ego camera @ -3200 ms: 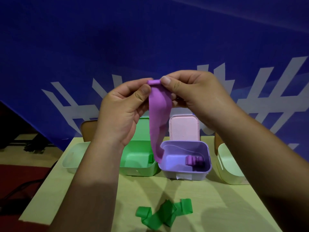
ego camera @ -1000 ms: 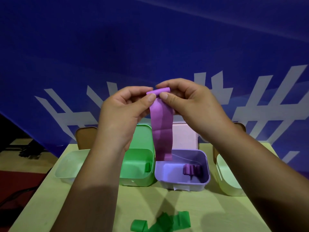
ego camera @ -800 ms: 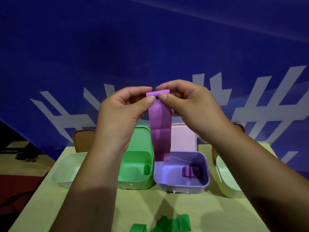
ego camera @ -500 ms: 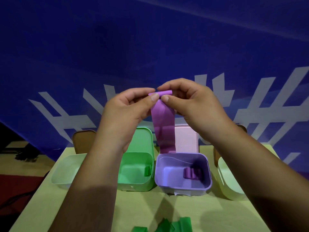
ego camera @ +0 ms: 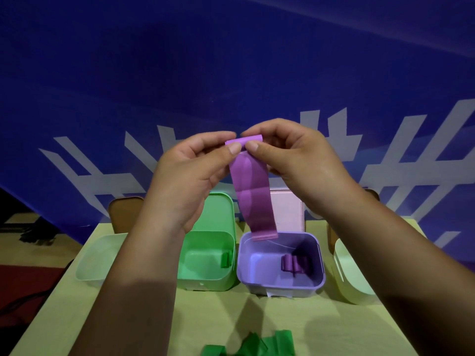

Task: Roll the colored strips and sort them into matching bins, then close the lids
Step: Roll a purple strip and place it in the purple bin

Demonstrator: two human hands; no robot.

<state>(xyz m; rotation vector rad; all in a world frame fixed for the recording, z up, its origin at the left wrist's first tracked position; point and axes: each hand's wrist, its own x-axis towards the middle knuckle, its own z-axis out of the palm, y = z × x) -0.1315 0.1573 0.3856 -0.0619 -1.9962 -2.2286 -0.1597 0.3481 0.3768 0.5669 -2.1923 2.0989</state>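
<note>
A purple strip hangs in the air above the bins, its top end curled into a small roll. My left hand and my right hand both pinch that roll between thumb and fingers. The strip's loose end dangles just over the back rim of the open purple bin, which holds rolled purple strips. The open green bin to its left holds one green roll. Loose green strips lie at the table's near edge.
A pale translucent bin stands at the far left and a pale yellow-green bin at the far right. Raised lids stand behind the bins: green, pink, brown. A blue banner hangs behind the yellow-green table.
The purple strip's hanging part has grown shorter as the roll at its top has been wound up between both hands. Both hands stay raised above the bins.
</note>
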